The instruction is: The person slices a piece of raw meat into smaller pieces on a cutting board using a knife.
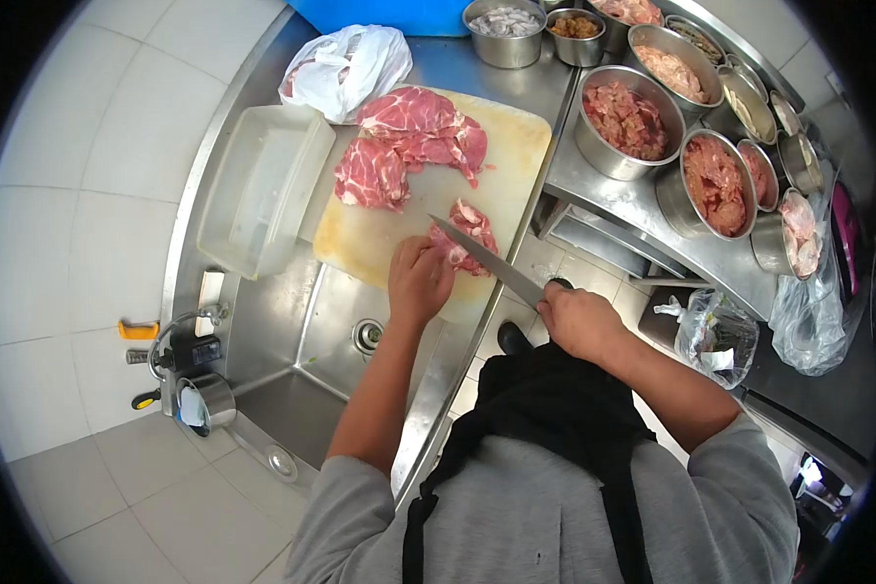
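My right hand (582, 321) is closed round the handle of a large knife (501, 268), whose blade slants up to the left across a small piece of raw meat (465, 234). My left hand (421, 277) has its fingers curled at the near left edge of that piece, pressing on it. Underneath lies a yellowed white cutting board (506, 131). Farther back on the board rest larger slabs of marbled red meat (409, 117). The fingertips of my left hand are partly hidden.
A translucent plastic tub (219, 209) and a white plastic bag (360, 63) flank the board. Below is a steel sink (273, 311) with a drain. Steel pots of cut meat (633, 122) crowd the counter at right. A clear bag (715, 336) hangs lower right.
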Demonstrator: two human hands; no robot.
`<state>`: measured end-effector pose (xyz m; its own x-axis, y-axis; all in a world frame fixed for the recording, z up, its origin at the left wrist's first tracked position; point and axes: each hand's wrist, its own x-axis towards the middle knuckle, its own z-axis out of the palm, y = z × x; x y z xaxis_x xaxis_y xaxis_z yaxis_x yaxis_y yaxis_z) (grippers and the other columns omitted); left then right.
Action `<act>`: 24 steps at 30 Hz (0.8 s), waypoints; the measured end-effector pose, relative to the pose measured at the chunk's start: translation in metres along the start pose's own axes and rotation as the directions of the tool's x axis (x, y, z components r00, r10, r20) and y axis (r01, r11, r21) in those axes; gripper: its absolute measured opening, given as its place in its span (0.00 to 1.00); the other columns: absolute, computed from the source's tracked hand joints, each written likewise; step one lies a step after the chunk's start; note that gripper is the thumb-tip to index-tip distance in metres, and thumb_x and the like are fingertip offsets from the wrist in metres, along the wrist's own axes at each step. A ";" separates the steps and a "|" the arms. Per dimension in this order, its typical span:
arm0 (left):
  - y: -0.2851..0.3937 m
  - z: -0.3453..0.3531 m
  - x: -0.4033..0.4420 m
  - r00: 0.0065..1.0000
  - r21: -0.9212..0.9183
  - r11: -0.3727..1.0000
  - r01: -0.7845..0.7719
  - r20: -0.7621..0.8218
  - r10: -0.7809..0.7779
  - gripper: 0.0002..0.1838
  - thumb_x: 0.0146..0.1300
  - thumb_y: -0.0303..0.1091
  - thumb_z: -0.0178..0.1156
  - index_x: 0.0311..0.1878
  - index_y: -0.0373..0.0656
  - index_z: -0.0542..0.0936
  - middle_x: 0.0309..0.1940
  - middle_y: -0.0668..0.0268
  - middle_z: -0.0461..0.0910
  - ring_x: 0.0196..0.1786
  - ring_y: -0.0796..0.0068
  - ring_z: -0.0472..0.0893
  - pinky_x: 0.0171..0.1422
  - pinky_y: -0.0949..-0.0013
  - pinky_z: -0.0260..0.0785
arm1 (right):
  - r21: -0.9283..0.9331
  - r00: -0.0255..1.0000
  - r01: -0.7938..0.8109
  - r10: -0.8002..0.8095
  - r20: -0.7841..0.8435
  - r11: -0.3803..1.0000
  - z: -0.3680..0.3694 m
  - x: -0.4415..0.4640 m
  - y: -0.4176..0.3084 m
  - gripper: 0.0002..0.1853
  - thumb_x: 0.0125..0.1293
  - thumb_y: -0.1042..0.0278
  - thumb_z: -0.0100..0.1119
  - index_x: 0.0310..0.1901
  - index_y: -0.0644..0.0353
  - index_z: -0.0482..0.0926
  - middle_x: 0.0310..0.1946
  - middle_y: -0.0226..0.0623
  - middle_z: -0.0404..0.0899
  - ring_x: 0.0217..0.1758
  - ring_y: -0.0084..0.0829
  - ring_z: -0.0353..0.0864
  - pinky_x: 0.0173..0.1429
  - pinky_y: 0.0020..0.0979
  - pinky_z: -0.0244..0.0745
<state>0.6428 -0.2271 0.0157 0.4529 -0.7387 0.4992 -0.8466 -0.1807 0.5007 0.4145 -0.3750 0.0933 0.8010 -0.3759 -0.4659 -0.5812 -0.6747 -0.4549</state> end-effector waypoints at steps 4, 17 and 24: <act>-0.014 0.008 0.006 0.987 -0.007 0.989 -0.145 0.064 0.145 0.08 0.49 0.23 0.65 0.34 0.40 0.80 0.41 0.60 0.78 0.48 0.55 0.78 0.52 0.56 0.73 | 0.023 0.999 -0.033 0.032 0.033 0.999 0.001 -0.003 -0.004 0.15 0.74 0.59 0.48 0.43 0.65 0.75 0.31 0.55 0.84 0.37 0.56 0.85 0.45 0.54 0.80; -0.022 0.003 -0.020 0.994 -0.048 0.998 -0.031 0.099 0.035 0.09 0.50 0.22 0.65 0.36 0.39 0.81 0.41 0.59 0.79 0.49 0.53 0.79 0.56 0.55 0.74 | 0.006 0.998 0.061 -0.061 0.006 0.998 0.023 0.046 -0.028 0.11 0.70 0.67 0.47 0.45 0.67 0.75 0.35 0.56 0.84 0.39 0.55 0.86 0.45 0.52 0.80; -0.017 -0.001 -0.017 0.991 -0.002 0.997 -0.071 0.116 0.070 0.09 0.52 0.22 0.65 0.38 0.39 0.82 0.42 0.59 0.79 0.50 0.55 0.79 0.55 0.57 0.75 | -0.025 0.993 0.116 -0.115 0.014 0.993 0.017 0.078 -0.046 0.13 0.68 0.71 0.46 0.48 0.67 0.75 0.38 0.55 0.85 0.43 0.53 0.86 0.48 0.50 0.80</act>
<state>0.6498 -0.2114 -0.0006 0.3565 -0.8201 0.4476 -0.8760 -0.1268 0.4654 0.5012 -0.3628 0.0646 0.8606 -0.2867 -0.4210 -0.4810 -0.7293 -0.4866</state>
